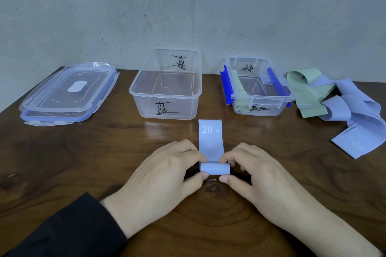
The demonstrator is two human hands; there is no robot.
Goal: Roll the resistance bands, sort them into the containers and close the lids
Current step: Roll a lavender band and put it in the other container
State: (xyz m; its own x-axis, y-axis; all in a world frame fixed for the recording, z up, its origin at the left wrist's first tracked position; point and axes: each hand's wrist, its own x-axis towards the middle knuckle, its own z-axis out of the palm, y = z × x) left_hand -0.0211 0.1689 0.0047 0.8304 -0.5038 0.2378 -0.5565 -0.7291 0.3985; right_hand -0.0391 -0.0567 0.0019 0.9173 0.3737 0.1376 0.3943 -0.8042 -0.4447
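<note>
At lower centre, the left hand (167,170) and right hand (253,170) both pinch the half-rolled blue band (211,148) — marked 20 LB — on the counter (83,152); 2 open containers stand behind.

- Soft, even light fills the scene; the wall (188,6) reads pale grey-blue with a cool cast.
- The polished table (62,162) shows a faint glare patch just in front of the larger container (167,83).
- Shadows are weak, darkest under the hands.
- Wide-angle distortion bows the table's far edge.
- Focus is fairly sharp centrally, softer toward the corners.
</note>
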